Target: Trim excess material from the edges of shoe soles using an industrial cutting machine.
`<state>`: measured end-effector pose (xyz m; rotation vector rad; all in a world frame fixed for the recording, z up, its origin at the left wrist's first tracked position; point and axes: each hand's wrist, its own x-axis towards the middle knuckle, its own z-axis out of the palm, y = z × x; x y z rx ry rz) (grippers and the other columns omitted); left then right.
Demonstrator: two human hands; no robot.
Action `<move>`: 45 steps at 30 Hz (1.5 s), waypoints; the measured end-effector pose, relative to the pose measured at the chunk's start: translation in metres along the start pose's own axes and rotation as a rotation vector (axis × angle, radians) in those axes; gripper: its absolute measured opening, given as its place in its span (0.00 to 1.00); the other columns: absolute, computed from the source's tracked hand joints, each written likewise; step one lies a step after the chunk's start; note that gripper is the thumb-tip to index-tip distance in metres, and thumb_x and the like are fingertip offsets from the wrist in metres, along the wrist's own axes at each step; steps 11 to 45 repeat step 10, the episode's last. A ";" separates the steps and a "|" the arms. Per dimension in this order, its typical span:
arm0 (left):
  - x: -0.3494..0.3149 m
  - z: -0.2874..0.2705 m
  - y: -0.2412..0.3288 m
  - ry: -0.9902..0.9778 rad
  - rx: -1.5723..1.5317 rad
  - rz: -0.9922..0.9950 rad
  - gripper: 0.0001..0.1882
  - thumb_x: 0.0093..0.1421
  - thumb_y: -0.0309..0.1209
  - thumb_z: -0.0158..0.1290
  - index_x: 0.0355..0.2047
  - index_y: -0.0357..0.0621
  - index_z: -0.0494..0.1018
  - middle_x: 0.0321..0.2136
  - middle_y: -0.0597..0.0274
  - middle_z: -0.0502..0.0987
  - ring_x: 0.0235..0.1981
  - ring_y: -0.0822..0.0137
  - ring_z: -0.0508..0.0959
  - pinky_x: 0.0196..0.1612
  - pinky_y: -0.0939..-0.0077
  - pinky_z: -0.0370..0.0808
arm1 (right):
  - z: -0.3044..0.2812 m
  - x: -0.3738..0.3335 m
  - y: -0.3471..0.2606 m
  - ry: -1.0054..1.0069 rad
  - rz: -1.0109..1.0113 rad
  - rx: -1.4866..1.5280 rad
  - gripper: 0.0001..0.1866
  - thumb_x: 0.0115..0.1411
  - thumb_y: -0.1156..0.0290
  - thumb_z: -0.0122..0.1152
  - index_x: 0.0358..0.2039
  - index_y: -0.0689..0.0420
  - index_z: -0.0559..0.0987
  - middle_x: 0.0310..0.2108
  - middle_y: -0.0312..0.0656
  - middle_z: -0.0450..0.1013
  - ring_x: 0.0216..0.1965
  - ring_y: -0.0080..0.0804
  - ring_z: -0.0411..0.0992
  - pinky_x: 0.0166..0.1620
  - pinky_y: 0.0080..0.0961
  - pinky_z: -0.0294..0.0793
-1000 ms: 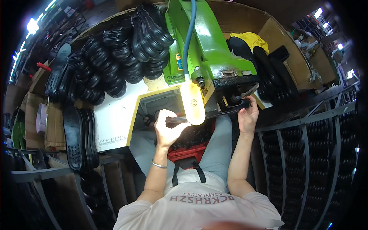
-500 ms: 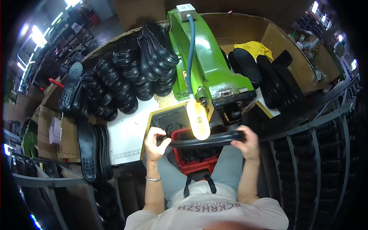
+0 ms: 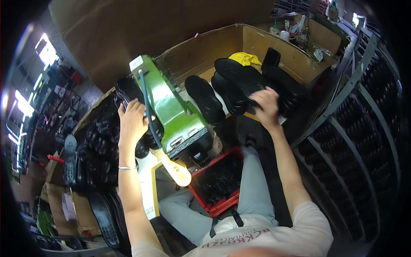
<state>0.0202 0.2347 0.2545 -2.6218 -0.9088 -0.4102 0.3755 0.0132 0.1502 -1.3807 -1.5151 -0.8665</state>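
My right hand (image 3: pixel 266 105) is closed on the near end of a black shoe sole (image 3: pixel 237 73), which lies over a stack of similar soles to the right of the green machine (image 3: pixel 171 107). On the machine's other side, my left hand (image 3: pixel 132 122) reaches into the pile of black soles (image 3: pixel 100 143). Its fingers are apart and touch the soles there; the fingertips are partly lost against the dark rubber. A single sole (image 3: pixel 203 96) leans between the machine and the right stack.
A lit yellow lamp (image 3: pixel 177 172) hangs at the machine's front by a blue-grey cable. Below it, a red crate (image 3: pixel 214 210) holds black scraps between my legs. A yellow cloth (image 3: pixel 245 58) lies within cardboard walls (image 3: pixel 197 47). Metal racks (image 3: pixel 338 132) of soles stand at right.
Both hands held one sole in front of the machine. They have parted: the right moved up and right to the stack with the sole, the left up to the left pile. The view has turned right.
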 end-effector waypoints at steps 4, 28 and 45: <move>-0.007 -0.005 -0.009 0.046 -0.115 0.088 0.12 0.51 0.32 0.60 0.32 0.40 0.72 0.34 0.57 0.73 0.46 0.55 0.73 0.51 0.60 0.69 | 0.060 -0.018 0.043 -0.254 0.066 -0.049 0.18 0.44 0.81 0.66 0.38 0.53 0.80 0.37 0.37 0.74 0.46 0.35 0.70 0.56 0.39 0.60; -0.029 0.006 -0.037 0.573 -0.494 -0.081 0.14 0.53 0.26 0.61 0.38 0.38 0.71 0.41 0.48 0.74 0.43 0.55 0.75 0.48 0.62 0.71 | 0.065 -0.015 0.025 -0.541 0.136 -0.131 0.25 0.47 0.72 0.71 0.49 0.50 0.78 0.45 0.41 0.72 0.56 0.35 0.64 0.57 0.42 0.56; -0.029 0.006 -0.037 0.573 -0.494 -0.081 0.14 0.53 0.26 0.61 0.38 0.38 0.71 0.41 0.48 0.74 0.43 0.55 0.75 0.48 0.62 0.71 | 0.065 -0.015 0.025 -0.541 0.136 -0.131 0.25 0.47 0.72 0.71 0.49 0.50 0.78 0.45 0.41 0.72 0.56 0.35 0.64 0.57 0.42 0.56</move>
